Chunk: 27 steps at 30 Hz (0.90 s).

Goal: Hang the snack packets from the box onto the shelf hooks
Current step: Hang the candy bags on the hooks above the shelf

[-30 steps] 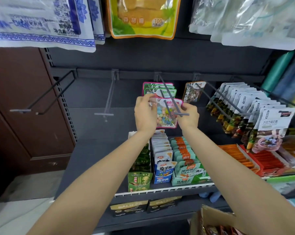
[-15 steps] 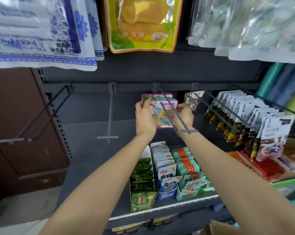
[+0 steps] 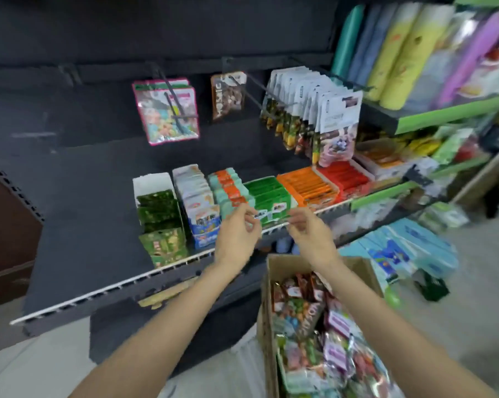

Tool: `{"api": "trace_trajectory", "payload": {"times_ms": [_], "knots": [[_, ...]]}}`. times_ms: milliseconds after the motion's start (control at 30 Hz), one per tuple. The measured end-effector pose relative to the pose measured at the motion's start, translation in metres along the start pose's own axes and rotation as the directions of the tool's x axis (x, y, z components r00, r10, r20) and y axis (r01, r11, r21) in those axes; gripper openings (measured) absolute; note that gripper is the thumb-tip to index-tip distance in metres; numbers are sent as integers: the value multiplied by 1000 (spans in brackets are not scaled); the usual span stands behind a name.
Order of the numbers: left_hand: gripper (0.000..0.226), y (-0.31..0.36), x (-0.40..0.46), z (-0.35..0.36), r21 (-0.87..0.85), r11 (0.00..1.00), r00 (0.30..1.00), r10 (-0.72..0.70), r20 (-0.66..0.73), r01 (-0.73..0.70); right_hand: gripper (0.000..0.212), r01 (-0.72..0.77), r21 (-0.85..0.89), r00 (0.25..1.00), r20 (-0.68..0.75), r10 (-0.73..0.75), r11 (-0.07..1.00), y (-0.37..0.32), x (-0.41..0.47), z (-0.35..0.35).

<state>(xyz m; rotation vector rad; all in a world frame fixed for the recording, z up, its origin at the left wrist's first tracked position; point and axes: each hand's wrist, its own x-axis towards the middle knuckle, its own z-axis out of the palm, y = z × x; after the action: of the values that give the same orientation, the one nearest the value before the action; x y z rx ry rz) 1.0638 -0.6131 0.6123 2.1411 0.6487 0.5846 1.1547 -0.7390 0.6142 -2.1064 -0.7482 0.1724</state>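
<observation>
Pink-edged snack packets [image 3: 168,113] hang at the back of a black shelf hook [image 3: 176,106]. Both hands are well below them, in front of the shelf edge. My left hand [image 3: 237,235] and my right hand [image 3: 308,235] hover with loosely curled fingers and hold nothing. Right under my right forearm stands the open cardboard box [image 3: 271,285], filled with several mixed snack packets [image 3: 323,340].
A brown packet [image 3: 226,94] hangs on the neighbouring hook, and a full row of white packets [image 3: 314,110] hangs further right. Boxed snacks [image 3: 242,193] line the shelf below. Bare hooks [image 3: 70,76] stand out at the left. Rolled mats [image 3: 400,50] fill the right-hand shelf.
Both hands let go of the pink-edged packet, now hanging on the hook, and dropped down toward the box. The view swung down and to the right.
</observation>
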Motion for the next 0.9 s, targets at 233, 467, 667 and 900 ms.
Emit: {"api": "trace_trajectory", "payload": {"times_ms": [233, 467, 667, 900], "knots": [[28, 17, -84, 119, 207, 978, 879, -69, 471, -34, 35, -73, -478, 972, 163, 170, 876, 141, -96, -55], [36, 23, -136, 172, 285, 958, 813, -147, 563, -24, 56, -108, -564, 817, 419, 397, 819, 181, -153, -85], [23, 35, -138, 189, 197, 960, 888, -264, 377, 202, 20, -146, -540, 827, 394, 402, 829, 185, -151, -88], [26, 64, -134, 168, 144, 988, 948, -94, 305, 52, 33, -163, -232, 955, 207, 212, 959, 159, -138, -122]]}}
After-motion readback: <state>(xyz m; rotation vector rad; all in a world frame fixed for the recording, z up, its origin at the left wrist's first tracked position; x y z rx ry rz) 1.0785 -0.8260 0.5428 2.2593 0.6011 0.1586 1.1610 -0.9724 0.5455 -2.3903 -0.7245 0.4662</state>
